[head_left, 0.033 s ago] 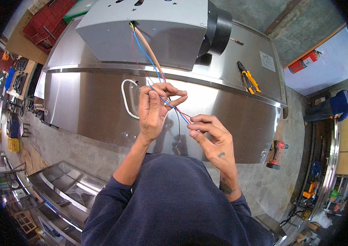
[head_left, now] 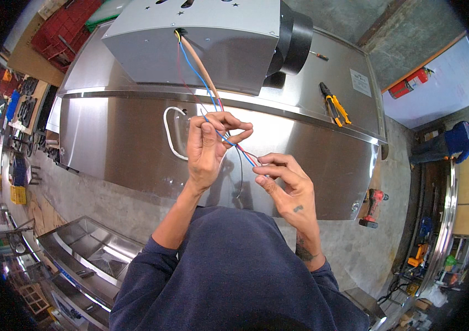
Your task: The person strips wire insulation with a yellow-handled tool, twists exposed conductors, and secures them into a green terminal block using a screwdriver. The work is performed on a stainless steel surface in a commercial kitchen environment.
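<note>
Several thin wires run out of a hole in the grey metal box (head_left: 234, 66) and down to my hands. Among them are a blue wire (head_left: 193, 67) and a thicker tan sleeve (head_left: 194, 58). My left hand (head_left: 205, 148) pinches the bundle around its middle, fingers bent over it. Lower and to the right, my right hand (head_left: 289, 190) holds the ends of the blue and red wires between thumb and fingertips; the very tips are hidden. A dark wire (head_left: 241, 174) hangs loose between the hands.
The box, with a round black outlet (head_left: 296, 44), stands on a steel cabinet (head_left: 311, 160). Yellow-handled pliers (head_left: 335, 105) and a screwdriver (head_left: 319, 55) lie on top. A white cable loop (head_left: 169, 135) hangs in front. A red drill (head_left: 375, 208) is at right; a person (head_left: 459, 142) bends beyond.
</note>
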